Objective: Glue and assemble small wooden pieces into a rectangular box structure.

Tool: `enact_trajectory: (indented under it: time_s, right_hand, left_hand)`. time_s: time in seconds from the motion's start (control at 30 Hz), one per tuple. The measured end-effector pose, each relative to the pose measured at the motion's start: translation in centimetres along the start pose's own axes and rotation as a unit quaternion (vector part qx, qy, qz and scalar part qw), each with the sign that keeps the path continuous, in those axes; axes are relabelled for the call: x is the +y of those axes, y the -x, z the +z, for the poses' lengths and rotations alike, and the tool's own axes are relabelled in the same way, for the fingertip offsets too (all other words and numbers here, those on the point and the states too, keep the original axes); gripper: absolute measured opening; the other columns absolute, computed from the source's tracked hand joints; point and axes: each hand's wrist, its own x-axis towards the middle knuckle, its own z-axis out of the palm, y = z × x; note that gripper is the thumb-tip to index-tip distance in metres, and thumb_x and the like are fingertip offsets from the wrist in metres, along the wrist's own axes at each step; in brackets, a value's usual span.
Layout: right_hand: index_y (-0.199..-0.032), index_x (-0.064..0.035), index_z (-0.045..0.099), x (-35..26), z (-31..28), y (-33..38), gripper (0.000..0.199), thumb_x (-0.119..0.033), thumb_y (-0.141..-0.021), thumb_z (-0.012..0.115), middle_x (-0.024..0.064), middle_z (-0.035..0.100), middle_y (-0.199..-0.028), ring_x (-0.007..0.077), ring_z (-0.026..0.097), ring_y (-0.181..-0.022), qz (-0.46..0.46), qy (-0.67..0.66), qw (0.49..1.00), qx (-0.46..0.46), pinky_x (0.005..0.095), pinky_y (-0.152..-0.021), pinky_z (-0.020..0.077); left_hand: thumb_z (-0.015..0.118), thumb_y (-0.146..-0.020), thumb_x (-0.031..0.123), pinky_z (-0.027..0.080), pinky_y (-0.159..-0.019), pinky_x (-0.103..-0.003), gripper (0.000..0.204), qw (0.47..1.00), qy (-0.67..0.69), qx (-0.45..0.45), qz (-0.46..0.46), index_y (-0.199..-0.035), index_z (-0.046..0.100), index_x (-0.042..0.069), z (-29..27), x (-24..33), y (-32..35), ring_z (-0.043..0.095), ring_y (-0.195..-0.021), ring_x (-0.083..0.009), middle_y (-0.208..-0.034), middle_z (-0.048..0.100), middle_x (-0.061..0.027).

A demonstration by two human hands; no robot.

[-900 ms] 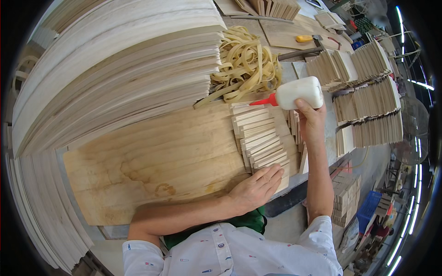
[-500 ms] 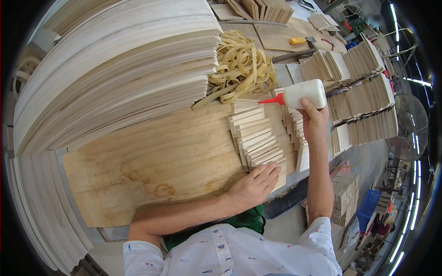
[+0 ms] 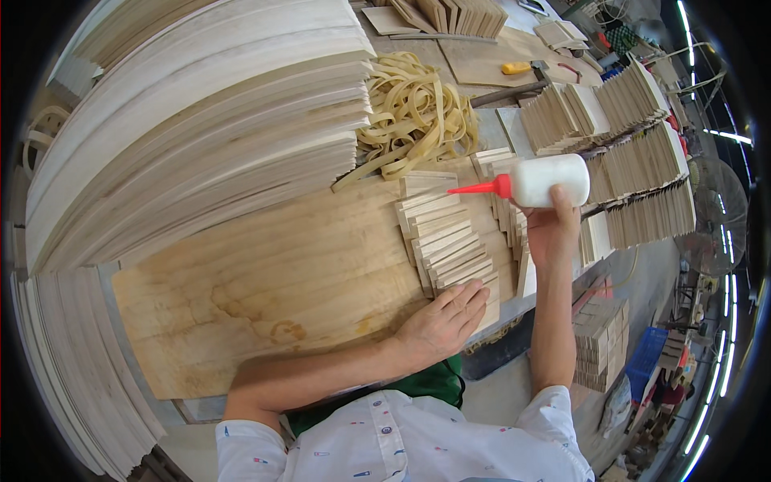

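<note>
My right hand (image 3: pixel 554 229) is wrapped round a white squeeze bottle (image 3: pixel 554 178) with a red nozzle, which looks like a glue bottle. It lies nearly level, its tip pointing left over the far part of an overlapping row of thin wooden slats (image 3: pixel 451 241). My left hand (image 3: pixel 446 321) rests flat on the near end of that row, fingers stretched out. Just right of it runs a second row of slats (image 3: pixel 506 213), partly hidden by the bottle and my right hand. Both rows lie on a wide plywood board (image 3: pixel 265 281).
Tall stacks of wooden boards (image 3: pixel 201 153) stand at the left. A heap of yellowish bands (image 3: pixel 418 116) lies behind the slats. Upright rows of wood pieces (image 3: pixel 634 165) fill the right side of the table. A yellow-handled tool (image 3: pixel 518 68) lies at the back.
My right hand and the bottle have come nearer and slightly right. The nozzle tip has moved down along the far slats. My left hand has stayed in place.
</note>
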Motion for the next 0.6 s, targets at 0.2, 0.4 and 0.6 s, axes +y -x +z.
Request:
enact_trajectory:
  time_s: [0.2,0.4,0.6]
  right_hand:
    - [-0.125,0.0006,0.049,1.4,1.0,2.2,0.053,-0.011,-0.08,0.074,0.0103,0.061,-0.116,0.0217,0.059,-0.108,-0.004,0.075,0.997,-0.035,0.0365,-0.096,0.0466]
    - [-0.127,0.0003,0.047,2.3,2.2,2.5,0.059,-0.005,-0.076,0.076,0.0117,0.059,-0.12,0.0219,0.058,-0.111,0.014,0.063,0.997,-0.053,0.0362,-0.098,0.0456]
    - [-0.127,-0.0016,0.044,2.0,2.7,2.6,0.063,0.003,-0.073,0.076,0.0105,0.059,-0.116,0.0212,0.058,-0.108,0.016,0.054,0.996,-0.066,0.0355,-0.095,0.0467]
  left_hand:
    - [0.072,-0.067,0.041,0.031,-0.108,-0.041,0.07,0.999,0.032,-0.011,-0.018,-0.123,0.056,0.001,-0.3,0.1,-0.2,0.037,-0.135,-0.0299,-0.139,0.047,-0.014]
    - [0.071,-0.066,0.04,0.031,-0.108,-0.04,0.07,0.999,0.031,-0.014,-0.017,-0.122,0.056,0.0,-0.5,-0.1,-0.2,0.037,-0.134,-0.0296,-0.138,0.048,-0.0141]
    - [0.069,-0.068,0.038,0.03,-0.108,-0.04,0.067,1.0,0.021,-0.009,-0.01,-0.121,0.057,-0.001,-0.5,-0.1,-0.2,0.037,-0.134,-0.0295,-0.138,0.048,-0.0141]
